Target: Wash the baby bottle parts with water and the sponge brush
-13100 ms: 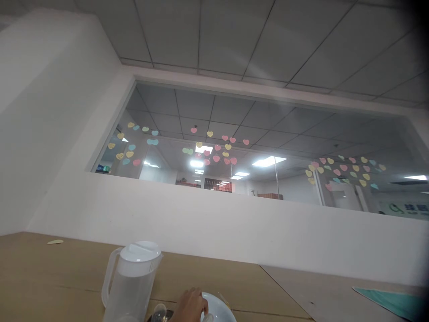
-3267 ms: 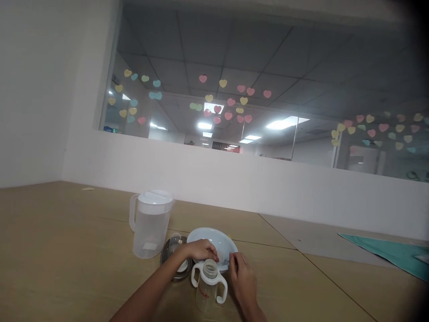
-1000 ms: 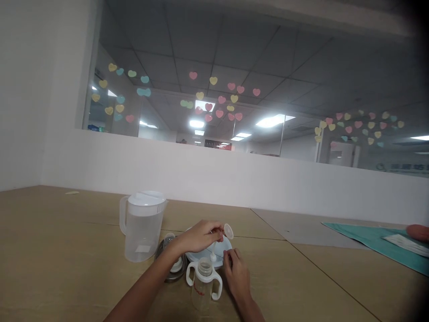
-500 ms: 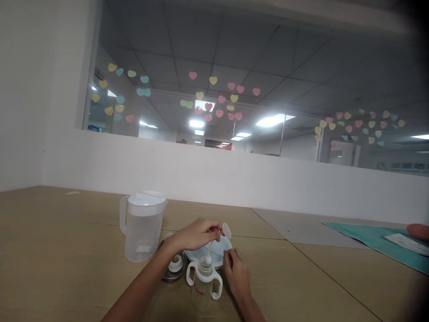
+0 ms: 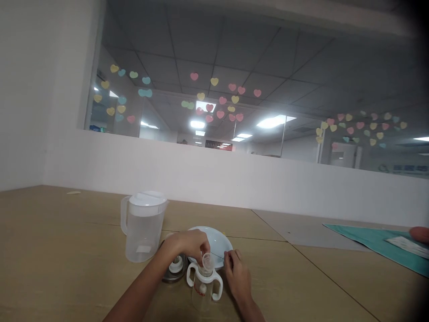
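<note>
A clear baby bottle [image 5: 201,299] with a white two-handled collar stands upright on the table, open at its mouth. My left hand [image 5: 192,245] is closed at the mouth, pinching a translucent straw piece [image 5: 208,260] with a round disc top. The straw's white weighted end shows inside the bottle. To the right of the bottle, my right hand [image 5: 237,273] is closed, its fingertips pinching a thin dark rod whose kind I cannot make out; it points left over a pale blue-white plate [image 5: 219,239]. Behind my left forearm, a metal dish [image 5: 172,278] holds a white bottle cap part [image 5: 176,264].
A lidded translucent pitcher [image 5: 142,232] stands at the left. On the far right lie a teal cloth [image 5: 365,239] and a white packet [image 5: 407,247], with a reddish-brown rounded thing [image 5: 418,234] beside them. A white wall and window rise behind the table.
My left hand has moved down toward the bottle, lowering the straw piece so its weighted end is now deep inside. The right hand has hardly moved.
</note>
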Motion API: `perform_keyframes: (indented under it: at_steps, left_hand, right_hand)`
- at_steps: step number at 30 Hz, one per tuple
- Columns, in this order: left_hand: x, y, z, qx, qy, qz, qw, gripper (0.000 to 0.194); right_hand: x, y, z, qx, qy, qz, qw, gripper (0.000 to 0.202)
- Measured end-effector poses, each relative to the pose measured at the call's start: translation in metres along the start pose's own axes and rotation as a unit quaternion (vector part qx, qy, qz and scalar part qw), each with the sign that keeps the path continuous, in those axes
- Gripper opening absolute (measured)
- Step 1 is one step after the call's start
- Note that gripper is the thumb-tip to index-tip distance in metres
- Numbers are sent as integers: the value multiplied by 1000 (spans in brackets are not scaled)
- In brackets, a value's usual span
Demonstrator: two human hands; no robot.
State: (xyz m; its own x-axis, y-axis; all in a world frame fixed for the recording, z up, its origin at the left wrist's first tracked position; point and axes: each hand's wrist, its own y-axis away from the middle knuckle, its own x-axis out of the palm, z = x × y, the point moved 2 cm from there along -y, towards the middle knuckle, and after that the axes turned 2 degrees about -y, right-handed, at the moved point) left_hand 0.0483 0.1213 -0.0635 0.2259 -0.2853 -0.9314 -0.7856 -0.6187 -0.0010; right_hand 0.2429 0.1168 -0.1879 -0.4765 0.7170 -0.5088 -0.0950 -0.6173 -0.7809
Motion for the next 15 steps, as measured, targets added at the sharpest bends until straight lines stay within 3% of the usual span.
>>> perform_keyframes:
  at_steps: [7,15]
  left_hand:
    - [1,1,0,-31,-7,-6,999,18]
    - [-8,9,-14,-52,-77,-40,995,31]
  right_hand:
    - [-1,0,1,-3,11,-2,1000,47]
    - [-1,0,0,-6,6,-2,1000,47]
